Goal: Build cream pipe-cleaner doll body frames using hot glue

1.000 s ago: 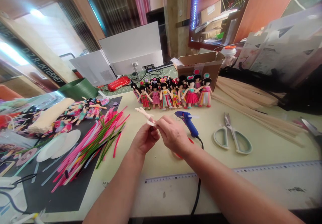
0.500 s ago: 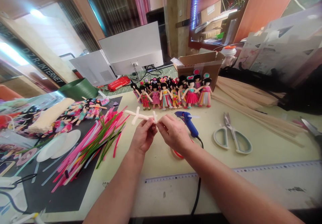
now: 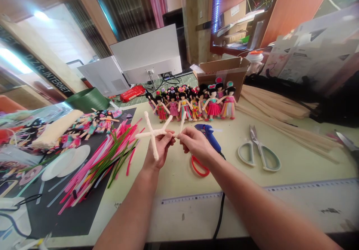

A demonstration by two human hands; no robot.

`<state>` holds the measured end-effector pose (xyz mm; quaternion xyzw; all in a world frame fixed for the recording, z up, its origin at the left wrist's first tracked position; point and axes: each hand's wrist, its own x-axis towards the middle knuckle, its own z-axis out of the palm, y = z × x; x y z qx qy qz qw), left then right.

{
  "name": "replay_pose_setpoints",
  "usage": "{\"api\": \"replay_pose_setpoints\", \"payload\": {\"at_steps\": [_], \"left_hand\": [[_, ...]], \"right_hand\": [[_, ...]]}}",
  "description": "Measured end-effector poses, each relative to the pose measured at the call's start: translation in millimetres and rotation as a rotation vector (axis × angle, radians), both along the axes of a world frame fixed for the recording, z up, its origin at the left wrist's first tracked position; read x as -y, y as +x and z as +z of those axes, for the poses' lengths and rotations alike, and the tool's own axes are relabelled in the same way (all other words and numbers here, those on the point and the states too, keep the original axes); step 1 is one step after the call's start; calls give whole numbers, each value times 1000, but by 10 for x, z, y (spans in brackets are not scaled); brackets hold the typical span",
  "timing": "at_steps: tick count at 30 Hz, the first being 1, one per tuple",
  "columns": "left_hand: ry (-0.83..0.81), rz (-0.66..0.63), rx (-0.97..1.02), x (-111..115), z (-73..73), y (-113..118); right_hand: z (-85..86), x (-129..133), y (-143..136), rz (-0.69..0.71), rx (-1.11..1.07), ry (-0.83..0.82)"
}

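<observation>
Cream, fuzzy-looking stick figure [image 3: 156,133], kinda wrapped around the middle, is held left of the blue glue gun [image 3: 212,137]. Left hand [image 3: 160,149] is pinching its body with thumb and fingers, right hand [image 3: 195,140] grips the other end, where a skinny stub pokes up. Slim pink and green stems [image 3: 102,162] pile farther left of the gun, dolls [image 3: 185,106] in bright skirts behind it. Versus half a second ago, the figure's turned and its limbs splay wider.
</observation>
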<state>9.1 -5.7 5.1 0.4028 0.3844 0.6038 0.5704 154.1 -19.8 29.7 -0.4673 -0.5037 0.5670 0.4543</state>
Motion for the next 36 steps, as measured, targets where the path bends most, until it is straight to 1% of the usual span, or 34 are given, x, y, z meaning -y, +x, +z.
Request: {"api": "replay_pose_setpoints", "payload": {"at_steps": [4,10,13,15,19,22,24,27,29,31,33,34,36], "left_hand": [[26,13,-30,13,11,12],[54,6,-45,20,6,6],[66,-4,-55,28,7,1],[68,-8,-64,38,9,-2],[37,-7,-115,58,17,-4],[-26,26,-135,50,23,-6],[-75,87,-79,27,28,-16],[-103,256,28,-14,35,-43],[-47,366,22,-32,38,-57],[67,417,-51,-35,40,-60],[165,405,-121,-30,38,-52],[181,385,-136,-25,37,-48],[145,340,-123,-17,35,-43]], "right_hand": [[-35,-8,12,27,-143,-63],[-94,-37,20,63,-283,-123],[-112,-42,9,53,-310,-113],[-110,-37,1,39,-292,-77],[-94,-38,-3,-26,-210,5],[-114,-79,20,-146,-99,67],[-145,-117,53,-234,-4,162],[-175,-148,108,-335,164,354],[-167,-137,130,-376,281,479],[-143,-109,137,-396,382,591],[-122,-83,137,-389,447,661],[-115,-76,139,-385,464,676],[-114,-79,148,-386,475,677]]}}
